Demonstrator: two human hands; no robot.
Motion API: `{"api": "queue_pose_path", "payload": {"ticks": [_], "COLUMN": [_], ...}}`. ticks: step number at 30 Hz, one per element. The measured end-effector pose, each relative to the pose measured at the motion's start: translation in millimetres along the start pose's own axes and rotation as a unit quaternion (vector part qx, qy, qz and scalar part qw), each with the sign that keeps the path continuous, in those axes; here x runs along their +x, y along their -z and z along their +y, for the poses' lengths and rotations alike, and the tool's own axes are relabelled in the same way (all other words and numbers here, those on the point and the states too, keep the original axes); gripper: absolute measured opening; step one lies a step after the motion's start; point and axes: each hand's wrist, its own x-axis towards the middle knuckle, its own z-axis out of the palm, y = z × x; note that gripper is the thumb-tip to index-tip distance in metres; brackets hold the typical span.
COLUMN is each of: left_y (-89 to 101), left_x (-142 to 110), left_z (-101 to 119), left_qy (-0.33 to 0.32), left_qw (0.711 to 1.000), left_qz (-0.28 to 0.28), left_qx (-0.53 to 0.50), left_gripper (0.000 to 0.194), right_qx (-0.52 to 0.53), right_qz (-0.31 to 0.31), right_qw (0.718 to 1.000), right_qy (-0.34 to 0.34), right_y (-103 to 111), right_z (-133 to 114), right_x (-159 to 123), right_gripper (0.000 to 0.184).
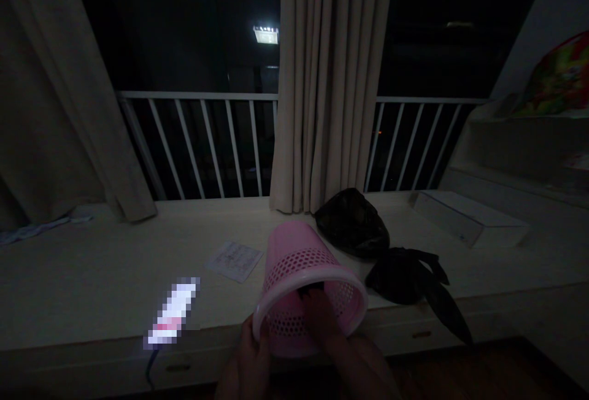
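Observation:
A pink perforated plastic basket (299,268) lies tilted on its side at the ledge's front edge, its open mouth facing me. My left hand (251,360) grips its rim from the lower left. My right hand (322,317) reaches inside the basket, fingers closed on something dark that I cannot make out. Two black plastic bags (354,222) lie just right of the basket on the ledge.
The room is dark. A wide pale window ledge (92,271) carries a sheet of paper (234,260), a lit phone (172,314) with a cable, and a white box (464,216). Curtains (326,81) and a railing (202,142) stand behind. Shelves sit at the right.

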Motion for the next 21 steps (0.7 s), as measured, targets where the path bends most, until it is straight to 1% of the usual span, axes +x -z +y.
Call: {"api": "queue_pose_path", "payload": {"ticks": [1,2,3,5,7,9,11,13,15,16,17,18,19,20,21], "left_y": [0.0,0.1,0.3,0.9,1.2,1.0,0.2,-0.6,-1.2,-1.4,-1.5,-1.5,-1.5,-1.6,-1.6], "left_x": [0.0,0.1,0.1,0.1,-0.2,-0.8,-1.3,-1.6,-1.4,-1.2,-0.8,-0.4,0.1,0.5,0.9], "left_z": [-0.1,-0.2,-0.4,-0.5,0.0,1.5,3.4,5.2,5.8,5.5,4.9,4.0,2.9,1.6,0.5], "left_qy": [0.003,0.006,0.007,0.01,0.007,0.001,-0.006,-0.011,-0.016,-0.017,-0.018,-0.019,-0.018,-0.018,-0.016], "left_qw": [1.0,1.0,1.0,1.0,0.999,0.999,0.999,1.0,1.0,1.0,1.0,1.0,1.0,1.0,1.0], "left_qz": [0.0,-0.003,-0.008,-0.021,-0.026,-0.026,-0.023,-0.023,-0.02,-0.021,-0.019,-0.017,-0.014,-0.012,-0.01], "left_qx": [0.002,0.004,0.007,0.019,0.028,0.028,0.022,0.017,0.013,0.012,0.011,0.01,0.011,0.012,0.013], "left_gripper": [0.063,0.063,0.062,0.06,0.058,0.056,0.054,0.054,0.056,0.056,0.056,0.055,0.055,0.054,0.053], "right_qx": [0.075,0.153,0.208,0.262,0.298,0.288,0.268,0.293,0.319,0.306,0.26,0.191,0.115,0.01,-0.045], "right_qz": [-0.03,-0.048,-0.055,-0.072,-0.101,-0.09,-0.034,0.014,0.0,-0.003,-0.012,-0.007,0.002,0.011,0.023], "right_qw": [0.996,0.985,0.974,0.959,0.946,0.952,0.961,0.955,0.946,0.95,0.964,0.981,0.993,0.998,0.996], "right_qy": [-0.029,-0.056,-0.065,-0.084,-0.079,-0.058,-0.048,-0.053,-0.065,-0.069,-0.058,-0.034,0.0,0.054,0.075], "right_y": [6.4,14.8,24.1,41.3,51.7,54.9,55.1,57.0,61.5,64.0,65.7,66.3,65.3,62.3,57.5], "right_z": [-6.2,-13.2,-20.4,-34.1,-46.7,-59.6,-73.6,-86.6,-95.1,-97.1,-97.6,-97.0,-96.0,-94.8,-93.7], "right_x": [-5.6,-11.4,-16.8,-25.0,-28.9,-30.2,-32.4,-37.6,-43.7,-44.9,-43.4,-38.2,-28.5,-14.3,3.6], "right_gripper": [0.053,0.051,0.049,0.047,0.048,0.05,0.051,0.051,0.054,0.056,0.057,0.056,0.053,0.05,0.044]}}
